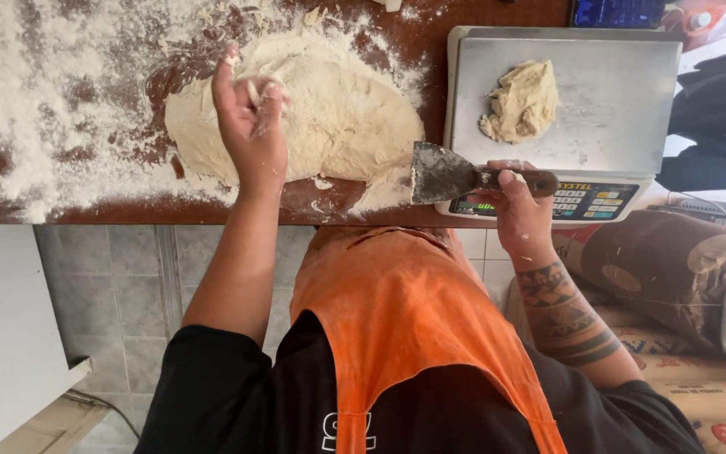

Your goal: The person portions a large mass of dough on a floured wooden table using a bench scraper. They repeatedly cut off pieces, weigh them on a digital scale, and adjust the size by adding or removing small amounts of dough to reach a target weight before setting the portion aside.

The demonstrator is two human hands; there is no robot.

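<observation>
- Pale dough mass [321, 109] lay upper centre on floured brown table [60, 206].
- Left hand [252, 126] pinched a dough bit, fingers together.
- Right hand [521, 210] was clamped on scraper [447, 175] handle, beside scale [615, 109] holding small dough piece [521, 102].
- Step looked like portioning; next move probably needs a clean cut.

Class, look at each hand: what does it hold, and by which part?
The right hand grips the scraper by its handle. The left hand pinches a dough scrap in its fingertips.

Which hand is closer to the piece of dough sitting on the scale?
Right. The right hand grips the scraper at the scale's front edge, just below the small dough piece. The left hand rests over the big dough mass, farther away.
</observation>
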